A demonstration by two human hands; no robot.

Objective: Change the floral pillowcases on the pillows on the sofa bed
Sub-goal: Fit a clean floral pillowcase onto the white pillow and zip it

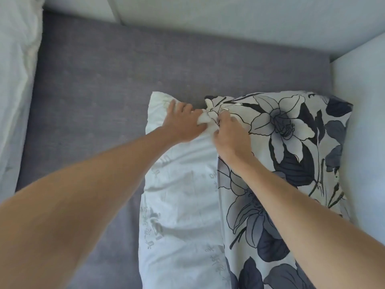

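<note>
A white pillow (pixel 179 197) with faint grey lettering lies on the grey sofa bed (pixel 100 84). Its right half sits inside a floral pillowcase (pixel 287 130) printed with grey and dark blue flowers. My left hand (pixel 183 124) presses and grips the pillow's bare far corner. Right beside it, my right hand (pixel 231 136) pinches the pillowcase's open edge at the top. The two hands almost touch. The part of the pillow inside the case is hidden.
White back cushions (pixel 229 15) run along the far side. A white armrest or cushion (pixel 362 113) stands at the right against the pillow. Rumpled white bedding (pixel 16 65) lies at the left edge. Bare grey mattress stretches left of the pillow.
</note>
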